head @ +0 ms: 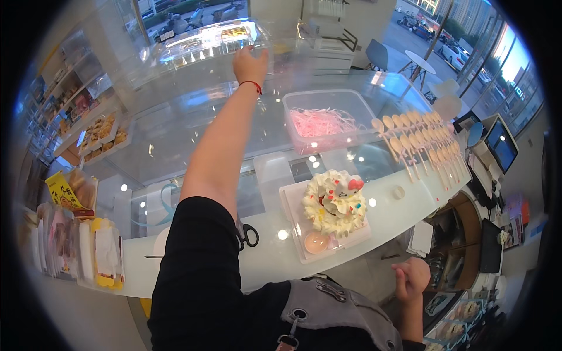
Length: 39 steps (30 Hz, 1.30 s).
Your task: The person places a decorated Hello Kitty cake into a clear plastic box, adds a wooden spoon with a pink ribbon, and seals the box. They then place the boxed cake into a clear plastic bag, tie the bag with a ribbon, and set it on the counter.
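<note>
My left hand [250,66], with a red cord at the wrist, reaches across the glass counter [197,127] to the transparent plastic boxes [206,46] at its far edge. Its thumb and fingers are apart; whether they touch a box is unclear. My right hand [412,278] is curled near my body, below the counter edge, and nothing shows in it. Between them a cream-piped cake [312,210] with a white cat figure [349,186] and coloured sprinkles sits on a white square tray [303,245]. A small peach-coloured cup [316,242] lies at the tray's front corner.
Behind the cake stands a clear bin [303,145] of pink paper shreds [322,123]. Rows of wooden spoons [417,136] lie at right. Black-handled scissors [250,237] and a pale blue ribbon [164,208] are by my left arm. Packaged goods [79,245] stand far left.
</note>
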{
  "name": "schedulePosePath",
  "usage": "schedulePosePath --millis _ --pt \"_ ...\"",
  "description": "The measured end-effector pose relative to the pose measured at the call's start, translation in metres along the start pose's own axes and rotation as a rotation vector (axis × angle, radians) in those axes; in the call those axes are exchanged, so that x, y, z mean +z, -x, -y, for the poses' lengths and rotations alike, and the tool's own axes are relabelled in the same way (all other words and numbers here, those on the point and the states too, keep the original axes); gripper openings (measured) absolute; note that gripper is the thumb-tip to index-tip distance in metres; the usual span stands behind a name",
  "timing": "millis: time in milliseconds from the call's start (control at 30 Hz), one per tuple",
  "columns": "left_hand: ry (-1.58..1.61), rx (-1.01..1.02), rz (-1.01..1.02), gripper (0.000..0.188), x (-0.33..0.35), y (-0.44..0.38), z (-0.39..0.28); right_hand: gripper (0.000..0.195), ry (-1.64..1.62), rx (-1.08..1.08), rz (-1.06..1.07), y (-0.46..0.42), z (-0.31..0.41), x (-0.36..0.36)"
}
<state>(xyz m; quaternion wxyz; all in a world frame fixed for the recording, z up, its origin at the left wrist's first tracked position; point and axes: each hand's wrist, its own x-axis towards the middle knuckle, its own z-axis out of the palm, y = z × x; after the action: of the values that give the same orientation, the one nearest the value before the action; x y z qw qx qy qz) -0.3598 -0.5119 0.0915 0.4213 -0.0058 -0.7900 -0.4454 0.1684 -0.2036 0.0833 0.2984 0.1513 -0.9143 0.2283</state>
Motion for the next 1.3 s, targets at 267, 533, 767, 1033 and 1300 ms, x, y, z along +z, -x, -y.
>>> schedulePosePath --millis 267,533,767,1033,1300 --pt "0.181 -0.4 -0.013 0.035 0.012 -0.01 -0.008 0.015 -0.197 -0.05 -0.057 -0.084 -0.063 0.009" --pt "0.016 -0.535 -0.059 0.03 0.0 -0.011 -0.041 0.022 -0.223 0.196 -0.123 -0.297 -0.157 0.108" --pt "0.049 -0.586 -0.129 0.035 0.004 -0.001 -0.064 0.052 -0.43 0.191 -0.055 -0.435 -0.182 0.222" --pt "-0.035 -0.565 -0.25 0.039 0.001 0.008 -0.059 0.057 -0.732 0.283 0.135 -0.469 -0.169 0.26" --pt "0.218 -0.56 -0.3 0.028 0.01 0.002 -0.047 0.035 -0.755 0.354 0.11 -0.48 -0.173 0.278"
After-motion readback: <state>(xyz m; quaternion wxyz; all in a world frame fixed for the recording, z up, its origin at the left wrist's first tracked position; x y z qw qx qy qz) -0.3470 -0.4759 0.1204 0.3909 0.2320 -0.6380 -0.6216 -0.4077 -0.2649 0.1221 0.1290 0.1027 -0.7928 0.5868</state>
